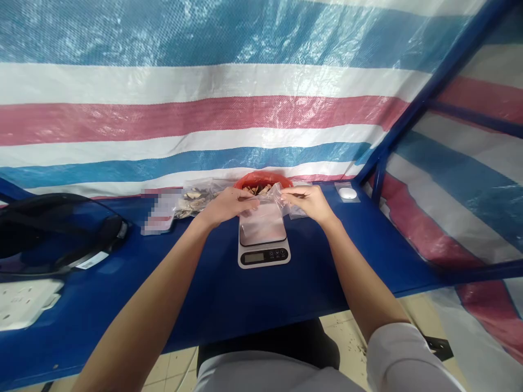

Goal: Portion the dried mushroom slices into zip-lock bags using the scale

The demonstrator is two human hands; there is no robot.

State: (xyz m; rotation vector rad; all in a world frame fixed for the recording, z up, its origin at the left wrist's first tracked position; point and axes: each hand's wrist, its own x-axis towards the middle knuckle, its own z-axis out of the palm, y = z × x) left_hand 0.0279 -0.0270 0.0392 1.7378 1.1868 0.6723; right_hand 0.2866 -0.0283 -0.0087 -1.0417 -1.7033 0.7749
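Clear plastic bag (263,219) held at 2 points over a digital kitchen scale

The clear plastic bag hangs in front of the person, over the metal weighing plate (267,235), which shows through the film. Whether its lower edge touches the plate cannot be told. The left hand (229,206) pinches the bag's upper edge between thumb and fingers; the right hand (311,201) pinches a gathered bit of film on the opposite side. Gripping thin film from 2 sides probably keeps it stretched and stops the layers from clinging.

The digital kitchen scale (265,262) lies flat between the forearms, its display (254,257) and buttons turned towards the person, likely for easy reading; no figure is legible. Just behind it stands a red basket (267,176) of dried brown slices (261,189), centred between the hands, which seems to put its contents within equal reach of both.

To the left of the basket, clear bags of similar dried slices (192,200) lie beside a pixelated, phone-shaped object (162,215). More clear plastic packaging (300,212) lies below the right hand, and farther right is a small bag with a round white item (347,193).

At the blue table's (310,288) left end lie a black strapped device (108,234) and a white power strip (24,305), well apart from the scale, perhaps to leave elbow room. Striped tarpaulin (196,120) hangs behind.
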